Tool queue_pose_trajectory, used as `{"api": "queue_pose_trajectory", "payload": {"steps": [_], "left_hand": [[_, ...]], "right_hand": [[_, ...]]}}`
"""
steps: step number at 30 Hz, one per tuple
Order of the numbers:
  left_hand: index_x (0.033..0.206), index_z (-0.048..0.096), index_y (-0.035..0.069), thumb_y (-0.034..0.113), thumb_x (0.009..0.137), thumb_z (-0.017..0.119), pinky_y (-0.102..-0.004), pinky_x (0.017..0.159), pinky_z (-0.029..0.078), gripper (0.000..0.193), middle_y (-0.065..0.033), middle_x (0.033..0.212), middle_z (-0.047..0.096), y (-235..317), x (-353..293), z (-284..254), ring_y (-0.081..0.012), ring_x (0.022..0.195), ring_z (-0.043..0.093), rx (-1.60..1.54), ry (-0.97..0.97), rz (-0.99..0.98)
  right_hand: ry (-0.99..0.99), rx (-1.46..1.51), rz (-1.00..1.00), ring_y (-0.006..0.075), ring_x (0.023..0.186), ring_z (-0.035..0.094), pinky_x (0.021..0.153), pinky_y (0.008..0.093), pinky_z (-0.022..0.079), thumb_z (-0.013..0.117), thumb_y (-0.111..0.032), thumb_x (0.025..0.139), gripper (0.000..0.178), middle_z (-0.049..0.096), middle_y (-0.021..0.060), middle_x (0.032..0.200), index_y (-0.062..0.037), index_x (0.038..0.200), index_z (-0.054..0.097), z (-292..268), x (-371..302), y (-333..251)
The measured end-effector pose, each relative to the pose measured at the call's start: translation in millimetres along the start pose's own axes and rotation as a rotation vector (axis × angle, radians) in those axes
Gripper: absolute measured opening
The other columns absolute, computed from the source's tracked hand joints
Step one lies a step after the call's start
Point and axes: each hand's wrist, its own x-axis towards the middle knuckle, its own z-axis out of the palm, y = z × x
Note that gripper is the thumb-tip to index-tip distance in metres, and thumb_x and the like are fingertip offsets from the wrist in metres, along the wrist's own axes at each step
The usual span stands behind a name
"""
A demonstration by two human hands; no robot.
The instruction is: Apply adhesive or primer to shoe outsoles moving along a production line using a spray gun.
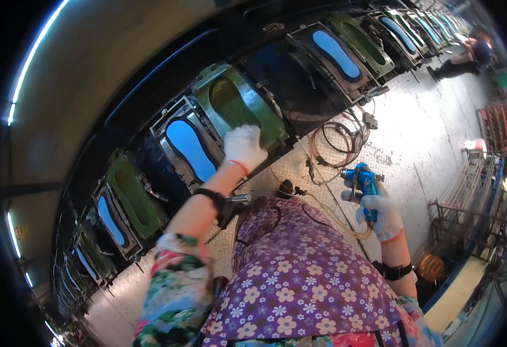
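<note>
My left hand point(245, 146), in a white glove, is closed at the near end of a green shoe-sole mould point(252, 103), against its cavity. Whatever its fingers may hold is hidden. Just left of it, a mould half with a bright blue sole-shaped insert point(190, 149) lies in a metal frame. Out to the right, away from the moulds, my gloved right hand point(382, 213) grips a blue spray gun point(367, 184). The gun's nozzle points left, and a pale hose point(337, 221) trails from below it.
More moulds, green point(133, 196) and blue point(335, 55), run along the line on both sides. Coiled hoses point(346, 144) lie on the metal floor point(415, 127). A rack of rods point(467, 202) stands at the right. Another person point(479, 52) is at the far right.
</note>
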Motion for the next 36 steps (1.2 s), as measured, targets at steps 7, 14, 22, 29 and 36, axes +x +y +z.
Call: {"api": "queue_pose_trajectory", "payload": {"steps": [7, 14, 22, 29, 36], "left_hand": [[0.108, 0.075, 0.004, 0.038, 0.083, 0.073, -0.0457, 0.089, 0.058, 0.043, -0.0207, 0.105, 0.074, -132.3, 70.5, -217.2, -0.0341, 0.096, 0.072, -0.173, 0.583, 0.054], [0.121, 0.072, 0.0, 0.047, 0.104, 0.061, -0.0359, 0.095, 0.052, 0.051, -0.0109, 0.11, 0.075, -183.0, 133.4, -284.9, -0.0225, 0.103, 0.068, -0.439, 0.456, -0.132], [0.127, 0.068, -0.001, 0.035, 0.115, 0.04, -0.0412, 0.108, 0.048, 0.048, -0.025, 0.126, 0.072, -253.7, 160.7, -263.3, -0.036, 0.12, 0.067, -0.362, 0.607, -0.055], [0.115, 0.067, -0.001, 0.03, 0.114, 0.039, -0.0474, 0.1, 0.049, 0.041, -0.027, 0.116, 0.072, -208.9, 155.8, -270.6, -0.0428, 0.111, 0.066, -0.277, 0.657, -0.02], [0.108, 0.067, 0.001, 0.032, 0.112, 0.041, -0.0468, 0.097, 0.05, 0.041, -0.0251, 0.108, 0.072, -227.0, 144.6, -249.9, -0.0416, 0.105, 0.067, -0.096, 0.825, 0.243]], "right_hand": [[-0.169, -0.118, -0.203, 0.0238, 0.107, 0.072, 0.062, 0.0232, 0.06, 0.059, -0.006, 0.084, 0.088, 0.062, 0.0176, 0.138, -0.0037, 0.167, 0.031, 45.4, 66.3, -61.5], [-0.27, -0.553, -0.54, 0.0212, 0.095, 0.068, 0.08, 0.0333, 0.056, 0.057, -0.003, 0.091, 0.078, 0.066, 0.0157, 0.124, -0.011, 0.165, 0.035, 166.2, 123.2, -101.9], [-0.37, -0.714, -1.193, 0.0172, 0.07, 0.067, 0.064, 0.0327, 0.057, 0.062, -0.004, 0.09, 0.057, 0.067, 0.0115, 0.106, -0.0092, 0.146, 0.053, 274.7, 119.2, -164.4], [-0.186, -1.06, -1.374, 0.05, 0.103, 0.065, 0.086, 0.0541, 0.055, 0.059, -0.008, 0.088, 0.06, 0.066, 0.0273, 0.116, -0.0117, 0.148, 0.048, 282.1, 156.6, -168.2], [-0.356, -1.276, -0.745, 0.0461, 0.119, 0.066, 0.101, 0.0494, 0.054, 0.058, -0.003, 0.087, 0.076, 0.065, 0.0286, 0.132, -0.0178, 0.16, 0.042, 182.2, 148.7, -63.7]]}}
